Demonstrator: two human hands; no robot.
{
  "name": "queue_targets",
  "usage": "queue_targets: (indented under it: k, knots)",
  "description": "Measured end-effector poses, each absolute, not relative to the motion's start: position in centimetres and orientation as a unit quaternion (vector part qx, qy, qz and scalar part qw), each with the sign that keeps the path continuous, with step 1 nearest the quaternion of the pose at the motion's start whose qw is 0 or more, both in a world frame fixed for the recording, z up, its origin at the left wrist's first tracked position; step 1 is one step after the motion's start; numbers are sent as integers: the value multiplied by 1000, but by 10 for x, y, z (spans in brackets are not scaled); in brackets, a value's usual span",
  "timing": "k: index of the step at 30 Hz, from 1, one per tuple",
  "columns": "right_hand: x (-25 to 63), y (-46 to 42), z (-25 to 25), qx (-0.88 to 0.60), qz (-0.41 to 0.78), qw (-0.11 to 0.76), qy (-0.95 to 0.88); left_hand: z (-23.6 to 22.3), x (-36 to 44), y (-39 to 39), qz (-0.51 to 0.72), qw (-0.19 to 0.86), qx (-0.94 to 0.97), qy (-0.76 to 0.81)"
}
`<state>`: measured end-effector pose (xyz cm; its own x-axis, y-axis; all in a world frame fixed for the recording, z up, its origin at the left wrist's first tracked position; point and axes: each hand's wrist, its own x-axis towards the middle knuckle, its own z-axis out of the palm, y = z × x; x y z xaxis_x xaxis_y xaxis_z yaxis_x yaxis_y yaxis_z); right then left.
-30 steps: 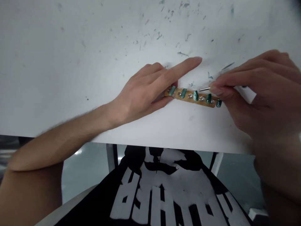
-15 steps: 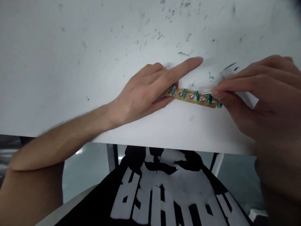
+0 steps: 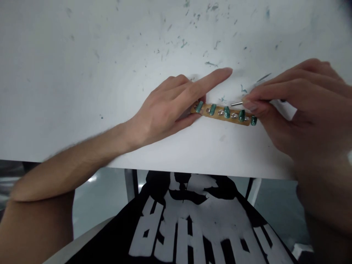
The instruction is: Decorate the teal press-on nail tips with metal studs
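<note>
A narrow wooden strip (image 3: 235, 120) lies slanted across the white surface, carrying several glossy green false nails (image 3: 226, 112) with clear round pieces between them. My left hand (image 3: 173, 101) pinches its left end between the thumb and the curled fingers, while the index finger points out to the right above it. Between thumb and index finger, my right hand (image 3: 297, 99) grips a slim tool with a silver metal tip (image 3: 236, 104). That tip hovers just beyond the strip's far edge, near the middle nail. Most of the tool is hidden by my fingers.
The white tabletop (image 3: 82, 91) bears green and dark smears, thickest at the far middle. A thin grey sliver (image 3: 264, 77) and a white object (image 3: 287, 110), mostly covered, are by my right hand. The table's near edge runs in front of my printed black shirt (image 3: 187, 220).
The tool's tip has shifted slightly left and up, away from the middle nail. My left hand keeps its hold on the strip, and the whole view has shifted a little.
</note>
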<state>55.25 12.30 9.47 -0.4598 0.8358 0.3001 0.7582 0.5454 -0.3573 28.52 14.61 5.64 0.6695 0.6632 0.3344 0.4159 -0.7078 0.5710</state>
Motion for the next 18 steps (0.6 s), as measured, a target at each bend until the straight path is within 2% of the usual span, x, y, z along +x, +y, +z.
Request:
queue_targets:
  k: [18]
  knots:
    - [551,121,95,-427,104,231,-868,57,286,147,276,233,884,297]
